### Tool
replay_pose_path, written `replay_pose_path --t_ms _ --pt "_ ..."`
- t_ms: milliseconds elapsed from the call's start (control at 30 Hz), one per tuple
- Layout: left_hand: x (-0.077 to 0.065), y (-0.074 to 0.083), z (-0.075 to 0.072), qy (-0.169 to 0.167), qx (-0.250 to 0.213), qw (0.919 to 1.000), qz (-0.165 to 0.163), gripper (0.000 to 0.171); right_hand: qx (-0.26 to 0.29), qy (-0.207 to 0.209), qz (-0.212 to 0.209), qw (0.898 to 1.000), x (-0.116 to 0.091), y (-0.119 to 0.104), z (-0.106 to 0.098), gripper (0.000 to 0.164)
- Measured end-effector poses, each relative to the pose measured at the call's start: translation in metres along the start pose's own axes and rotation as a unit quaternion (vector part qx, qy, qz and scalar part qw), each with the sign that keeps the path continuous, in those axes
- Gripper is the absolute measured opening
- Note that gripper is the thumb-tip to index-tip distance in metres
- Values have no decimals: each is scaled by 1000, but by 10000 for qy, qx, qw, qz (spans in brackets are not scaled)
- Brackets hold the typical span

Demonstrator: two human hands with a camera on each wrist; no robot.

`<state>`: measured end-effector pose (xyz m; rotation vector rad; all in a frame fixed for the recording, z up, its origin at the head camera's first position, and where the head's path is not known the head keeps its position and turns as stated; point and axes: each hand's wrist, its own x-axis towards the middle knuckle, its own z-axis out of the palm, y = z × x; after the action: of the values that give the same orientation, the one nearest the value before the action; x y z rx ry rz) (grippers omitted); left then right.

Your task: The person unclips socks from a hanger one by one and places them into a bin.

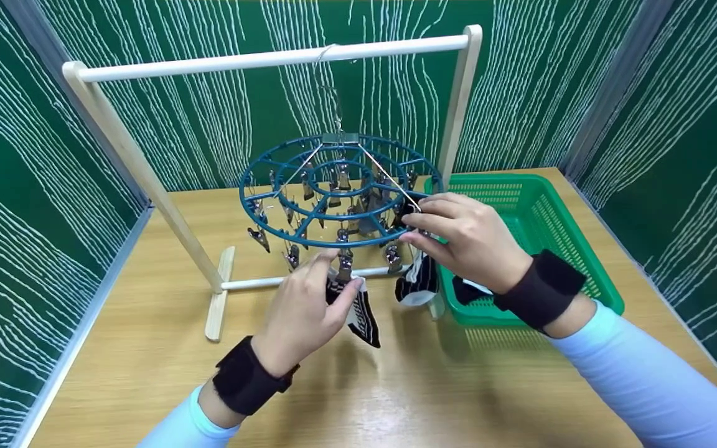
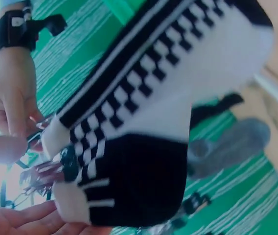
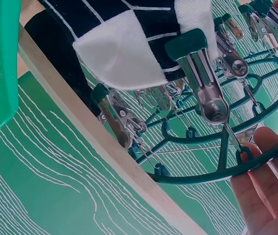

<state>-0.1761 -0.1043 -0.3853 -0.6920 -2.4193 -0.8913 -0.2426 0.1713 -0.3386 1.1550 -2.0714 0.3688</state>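
Observation:
A blue-green round clip hanger (image 1: 299,239) hangs by its hook from a white rail. At its front, a clip (image 1: 345,264) holds a black-and-white checked sock (image 2: 144,93) by the cuff. Around that clip my left hand (image 1: 305,298) has its thumb and fingers spread apart, fingertips beside the cuff. My right hand (image 1: 458,233) grips the hanger's right rim, its fingers (image 3: 261,191) lying against the ring. Below it another black-and-white sock (image 3: 122,46) hangs from a clip (image 3: 202,78). A grey sock (image 2: 232,147) hangs farther back.
A green basket (image 1: 582,267) stands at the right, with a dark item (image 1: 470,290) inside, partly behind my right wrist. The wooden stand (image 1: 140,168) frames the hanger; its feet rest on the wooden table (image 1: 147,348). Several bare clips dangle from the ring.

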Motion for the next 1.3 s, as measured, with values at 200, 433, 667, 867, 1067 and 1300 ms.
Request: replay_pose_path --t_ms 200,433,667,867,1067,1300 --pt "2 -5 5 5 -848 9962 -181 33 41 -12 0 10000 -1 0 0 29" --pt "6 -6 6 207 -1298 9912 -129 24 9 -39 77 10000 0 -1 -1 26" --pt "10 -10 9 403 -1494 9878 -188 19 51 -40 163 9998 -4 -2 0 31" --pt "11 -12 9 359 -1490 9876 -345 14 290 283 266 9988 -10 -8 1 32" --pt "12 -14 8 312 -1655 9848 -425 15 459 764 530 9946 -18 -19 -1 38" --pt "13 -15 7 347 -1676 9841 -471 17 581 978 853 9898 -38 -32 6 31"
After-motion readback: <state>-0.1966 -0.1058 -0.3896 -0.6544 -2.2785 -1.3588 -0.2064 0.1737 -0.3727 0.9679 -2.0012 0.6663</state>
